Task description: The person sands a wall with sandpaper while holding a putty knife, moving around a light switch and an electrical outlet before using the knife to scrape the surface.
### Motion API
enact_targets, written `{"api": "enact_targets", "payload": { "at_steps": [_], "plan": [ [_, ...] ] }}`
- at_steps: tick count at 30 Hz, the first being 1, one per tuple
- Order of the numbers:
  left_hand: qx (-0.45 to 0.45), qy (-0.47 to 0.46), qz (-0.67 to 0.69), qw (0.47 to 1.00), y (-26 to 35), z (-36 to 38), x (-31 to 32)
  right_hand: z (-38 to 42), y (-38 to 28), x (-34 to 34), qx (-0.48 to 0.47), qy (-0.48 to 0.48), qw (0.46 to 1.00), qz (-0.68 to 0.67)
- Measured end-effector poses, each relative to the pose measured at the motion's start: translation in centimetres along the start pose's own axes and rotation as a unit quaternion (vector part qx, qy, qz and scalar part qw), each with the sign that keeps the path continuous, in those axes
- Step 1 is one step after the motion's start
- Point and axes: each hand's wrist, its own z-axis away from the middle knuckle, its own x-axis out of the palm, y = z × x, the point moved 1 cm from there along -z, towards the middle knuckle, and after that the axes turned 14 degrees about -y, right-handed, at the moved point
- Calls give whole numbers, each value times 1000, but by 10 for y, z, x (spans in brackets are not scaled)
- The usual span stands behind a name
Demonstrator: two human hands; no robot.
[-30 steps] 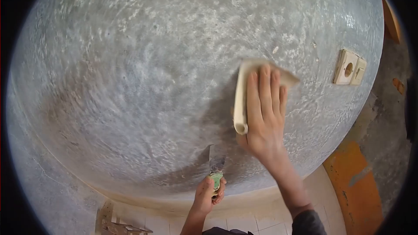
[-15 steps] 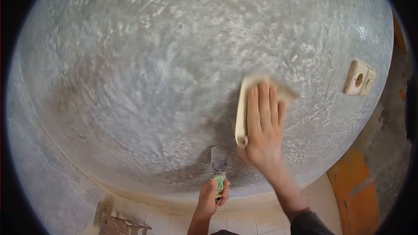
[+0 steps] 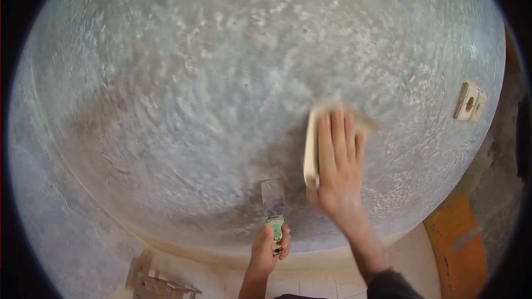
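wall [image 3: 221, 77]: grey, mottled plaster with pale streaks all over and a darker, damp-looking patch low down, around where both hands are. It fills nearly the whole view, so whatever gets done has to be blended into a big area, not just one spot.
floor [image 3: 327, 282]: pale tiles seen below the wall's bottom edge; a bit of wooden frame [image 3: 158, 285] sits down at the lower left.
orange strip [image 3: 457, 243]: a painted patch at the lower right, well apart from the work.
right hand [image 3: 339, 163]: laid flat against the wall, fingers [image 3: 338, 133] stretched out and pressed together on the sanding sheet. Probably best kept flat like this, so pressure is spread and no grooves get dug in.
sanding sheet [image 3: 313, 144]: a pale folded sheet, pinned to the wall under the right hand, its left edge curled up off the surface. It's blurred, so the exact material can't be told. Light, overlapping passes would likely be the way to go here.
left hand [image 3: 270, 246]: lower down, fingers wrapped tight round the green handle.
putty knife [image 3: 274, 202]: held upright just left of the right wrist, blade tip near or on the wall, can't be told which. Better kept clear of the rubbed patch.
socket [image 3: 470, 101]: a small beige fitting far right, best steered around.
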Motion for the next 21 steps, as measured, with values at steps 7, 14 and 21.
{"api": "enact_targets", "payload": {
  "at_steps": [7,14,21],
  "plan": [
    [-60,-46,-24,997,59,18,-48,-42,-40,4,84,28,996,0],
    [-78,-53,-52,994,90,39,-91,24,-114,107,131,17,991,-36],
    [-84,-61,-31,994,102,42,-102,-54,-103,36,84,30,996,16]
  ]
}}
